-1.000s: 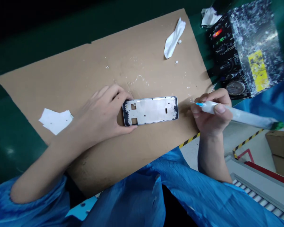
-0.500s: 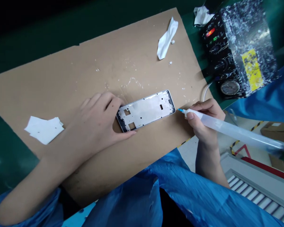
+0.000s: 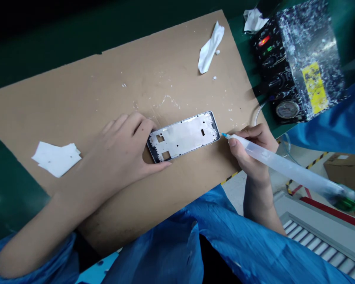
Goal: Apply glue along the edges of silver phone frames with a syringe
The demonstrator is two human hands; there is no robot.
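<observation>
The left grip (image 3: 118,148) holds a smooth metal phone frame (image 3: 183,136), the right grip (image 3: 254,152) a translucent plastic syringe (image 3: 286,167), both above matt cardboard (image 3: 112,86).

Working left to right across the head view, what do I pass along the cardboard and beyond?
White paper scraps → left hand → metal phone frame → right hand → black control box with a pressure gauge

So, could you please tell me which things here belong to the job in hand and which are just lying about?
Belongs to the job:
metal phone frame, held by the left hand
blue-tipped syringe, held by the right hand

Lying about:
white paper scraps
crumpled white tissue
</observation>
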